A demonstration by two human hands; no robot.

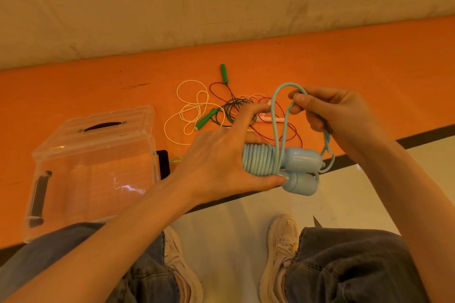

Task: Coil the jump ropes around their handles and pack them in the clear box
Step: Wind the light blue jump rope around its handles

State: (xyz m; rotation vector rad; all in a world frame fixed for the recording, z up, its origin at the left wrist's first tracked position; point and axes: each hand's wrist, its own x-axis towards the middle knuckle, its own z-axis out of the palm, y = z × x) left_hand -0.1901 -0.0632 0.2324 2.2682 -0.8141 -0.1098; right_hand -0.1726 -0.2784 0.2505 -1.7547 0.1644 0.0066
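Observation:
My left hand (221, 162) grips the two light blue handles (299, 170) of a jump rope, held side by side, with blue cord wound in tight turns (258, 162) around them. A loose loop of the same cord (280, 110) rises from the coil to my right hand (330, 112), which pinches it above the handles. On the orange mat beyond lie tangled ropes: a green-handled one (205, 118) with a second green handle (224, 73), white cord (189, 108), dark red cord (290, 130) and a pink handle (268, 118). The clear box (59, 174) stands at the left.
The clear box has black latches (38, 198) and its lid (98, 128) with a black grip stands raised behind it. The orange mat (344, 56) runs to a pale wall. My knees in jeans and pale shoes (280, 253) are on the white floor below.

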